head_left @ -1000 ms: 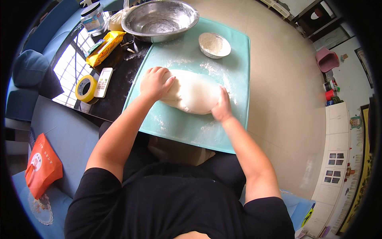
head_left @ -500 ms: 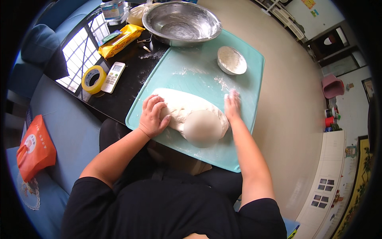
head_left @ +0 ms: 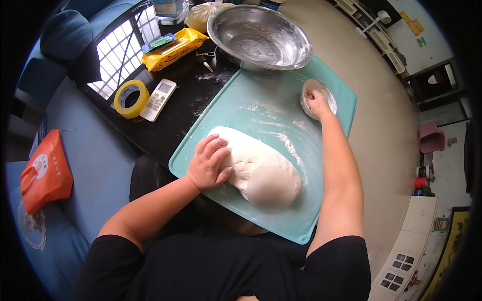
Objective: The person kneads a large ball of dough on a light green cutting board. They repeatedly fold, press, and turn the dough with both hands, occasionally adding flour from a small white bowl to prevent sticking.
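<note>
Left hand (head_left: 207, 163), fingers apart, touches one dough (head_left: 251, 151); right hand (head_left: 317, 103) bunched in one bowl (head_left: 323, 86).

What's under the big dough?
The dough lies on the green mat, which shows around it, streaked with white powder. The left hand is on the dough. The spot right underneath is covered, so I can't see whether there's powder there.

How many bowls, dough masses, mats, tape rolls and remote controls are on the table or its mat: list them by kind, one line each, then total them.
Bowls: 2 (large bowl, small bowl)
Dough masses: 1 (white dough)
Mats: 1 (green mat)
Tape rolls: 1 (yellow tape roll)
Remote controls: 1 (white remote control)
Total: 6
</note>
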A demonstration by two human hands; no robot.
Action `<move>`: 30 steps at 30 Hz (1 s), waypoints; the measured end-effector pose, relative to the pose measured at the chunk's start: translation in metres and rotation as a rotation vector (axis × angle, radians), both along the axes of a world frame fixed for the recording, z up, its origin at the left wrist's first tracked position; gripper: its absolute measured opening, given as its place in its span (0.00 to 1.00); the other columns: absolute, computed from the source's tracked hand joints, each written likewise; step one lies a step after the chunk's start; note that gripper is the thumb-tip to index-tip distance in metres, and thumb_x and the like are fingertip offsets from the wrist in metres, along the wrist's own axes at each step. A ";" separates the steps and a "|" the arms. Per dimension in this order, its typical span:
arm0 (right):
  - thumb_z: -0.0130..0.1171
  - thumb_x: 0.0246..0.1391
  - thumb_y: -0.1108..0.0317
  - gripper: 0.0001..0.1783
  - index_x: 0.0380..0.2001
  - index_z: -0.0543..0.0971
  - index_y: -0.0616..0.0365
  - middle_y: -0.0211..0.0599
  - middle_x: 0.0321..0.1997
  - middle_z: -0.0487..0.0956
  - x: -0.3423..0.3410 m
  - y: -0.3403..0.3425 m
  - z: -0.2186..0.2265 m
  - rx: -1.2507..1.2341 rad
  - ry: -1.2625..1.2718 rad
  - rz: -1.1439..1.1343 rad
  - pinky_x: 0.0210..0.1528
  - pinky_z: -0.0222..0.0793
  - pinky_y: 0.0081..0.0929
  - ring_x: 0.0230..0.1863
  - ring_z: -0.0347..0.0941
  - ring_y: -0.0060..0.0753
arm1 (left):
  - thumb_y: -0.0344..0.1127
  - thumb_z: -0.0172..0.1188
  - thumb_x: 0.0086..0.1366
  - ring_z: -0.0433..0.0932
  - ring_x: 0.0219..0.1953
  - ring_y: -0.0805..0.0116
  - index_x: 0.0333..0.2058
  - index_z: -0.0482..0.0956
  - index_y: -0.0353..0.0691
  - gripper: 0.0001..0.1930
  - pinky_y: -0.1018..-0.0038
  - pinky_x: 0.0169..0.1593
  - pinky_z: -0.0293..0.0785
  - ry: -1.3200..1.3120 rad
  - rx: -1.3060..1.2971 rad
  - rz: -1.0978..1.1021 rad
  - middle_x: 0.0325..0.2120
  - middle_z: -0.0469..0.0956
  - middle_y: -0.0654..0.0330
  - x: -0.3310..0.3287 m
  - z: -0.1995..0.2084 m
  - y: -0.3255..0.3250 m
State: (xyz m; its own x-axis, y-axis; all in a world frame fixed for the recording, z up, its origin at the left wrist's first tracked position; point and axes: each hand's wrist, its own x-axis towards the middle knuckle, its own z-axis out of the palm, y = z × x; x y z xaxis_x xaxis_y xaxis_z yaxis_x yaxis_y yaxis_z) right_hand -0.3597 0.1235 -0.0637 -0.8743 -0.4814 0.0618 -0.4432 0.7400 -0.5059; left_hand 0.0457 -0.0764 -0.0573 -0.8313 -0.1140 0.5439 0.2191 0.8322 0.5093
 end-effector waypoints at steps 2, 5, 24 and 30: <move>0.52 0.56 0.65 0.14 0.43 0.76 0.59 0.45 0.38 0.79 0.006 -0.004 0.010 -0.090 -0.266 -0.042 0.45 0.71 0.32 0.40 0.77 0.41 | 0.41 0.63 0.48 0.62 0.58 0.47 0.45 0.71 0.41 0.25 0.55 0.60 0.58 0.004 0.005 -0.005 0.50 0.68 0.53 0.000 -0.002 -0.001; 0.54 0.51 0.77 0.15 0.45 0.73 0.61 0.36 0.32 0.78 0.013 0.003 0.039 -0.609 -0.836 -0.170 0.37 0.74 0.22 0.36 0.77 0.26 | 0.42 0.62 0.48 0.62 0.58 0.47 0.46 0.71 0.41 0.26 0.55 0.61 0.57 0.003 0.009 -0.013 0.50 0.68 0.52 -0.002 -0.001 0.000; 0.45 0.59 0.58 0.29 0.62 0.62 0.53 0.42 0.72 0.49 0.155 -0.056 -0.012 0.192 0.116 0.647 0.71 0.33 0.43 0.72 0.40 0.45 | 0.42 0.61 0.50 0.61 0.59 0.49 0.47 0.71 0.42 0.25 0.57 0.62 0.56 -0.032 -0.036 0.028 0.51 0.68 0.54 0.000 0.002 0.002; 0.41 0.64 0.53 0.30 0.65 0.59 0.57 0.40 0.72 0.50 0.186 -0.029 0.006 -0.054 -0.699 0.792 0.71 0.34 0.34 0.73 0.40 0.39 | 0.42 0.60 0.50 0.60 0.59 0.50 0.47 0.70 0.42 0.25 0.58 0.62 0.56 -0.036 -0.032 0.021 0.51 0.68 0.54 0.000 0.002 0.002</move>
State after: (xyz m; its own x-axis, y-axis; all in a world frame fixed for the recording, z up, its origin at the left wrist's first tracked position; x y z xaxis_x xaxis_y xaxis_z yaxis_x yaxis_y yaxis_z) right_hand -0.1732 0.0945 -0.0573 -0.1613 -0.9415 -0.2958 -0.3875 0.3361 -0.8584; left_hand 0.0455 -0.0744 -0.0553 -0.8482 -0.1147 0.5171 0.1833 0.8523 0.4898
